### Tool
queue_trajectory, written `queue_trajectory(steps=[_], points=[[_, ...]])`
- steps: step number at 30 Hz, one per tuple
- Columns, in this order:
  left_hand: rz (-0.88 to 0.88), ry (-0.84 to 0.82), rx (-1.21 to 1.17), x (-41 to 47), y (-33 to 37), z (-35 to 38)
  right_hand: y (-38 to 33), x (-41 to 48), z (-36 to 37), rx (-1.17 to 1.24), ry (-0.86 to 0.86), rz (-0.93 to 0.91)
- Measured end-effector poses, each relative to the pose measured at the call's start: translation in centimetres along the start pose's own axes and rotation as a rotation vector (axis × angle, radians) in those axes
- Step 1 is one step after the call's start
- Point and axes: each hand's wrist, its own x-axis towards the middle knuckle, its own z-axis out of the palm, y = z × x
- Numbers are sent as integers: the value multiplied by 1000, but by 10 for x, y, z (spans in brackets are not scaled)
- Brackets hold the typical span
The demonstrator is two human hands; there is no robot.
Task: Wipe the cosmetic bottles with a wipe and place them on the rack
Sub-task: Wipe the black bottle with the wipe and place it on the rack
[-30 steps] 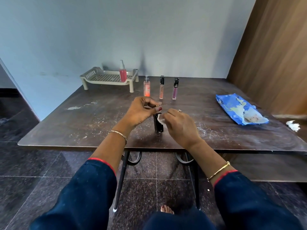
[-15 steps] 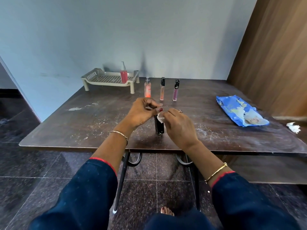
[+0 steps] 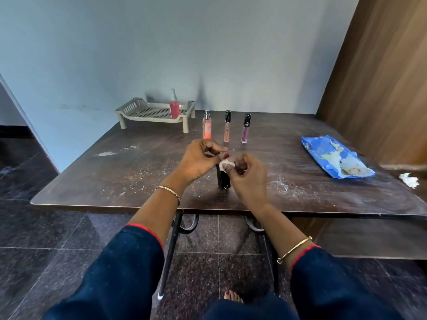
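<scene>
A black cosmetic bottle (image 3: pixel 223 180) stands upright near the table's front edge. My left hand (image 3: pixel 198 161) pinches its top, which is hidden by the fingers. My right hand (image 3: pixel 248 180) presses a small white wipe (image 3: pixel 226 164) against the bottle's upper part. Behind them stand a pink spray bottle (image 3: pixel 207 125), a peach lip gloss tube (image 3: pixel 227 126) and a purple lip gloss tube (image 3: pixel 245 128) in a row. At the back left, the beige rack (image 3: pixel 147 113) holds a red spray bottle (image 3: pixel 174 105).
A blue wipes packet (image 3: pixel 335 159) lies on the right of the dark table (image 3: pixel 115 176). A crumpled white wipe (image 3: pixel 409 180) sits at the far right edge. White dust streaks the tabletop. A wooden panel rises on the right. My foot shows below.
The hands stay around the black bottle; the right hand's fingers have shifted the wipe slightly up near the bottle's top. The view has tilted a little.
</scene>
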Motion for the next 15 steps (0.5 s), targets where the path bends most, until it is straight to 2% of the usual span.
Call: queue_trajectory(steps=[2,4,12,15], points=[[-7,3,-8,-1,0,0,3,-5,2,91,2,78],[-1,9,2,-1,0,1,9,-13,4,68,-16,124],[10,21,26,-2,4,3,-5,-10,6,-10,30,86],[-7,24,16,-2,2,1,-4,-11,5,-78,70,130]])
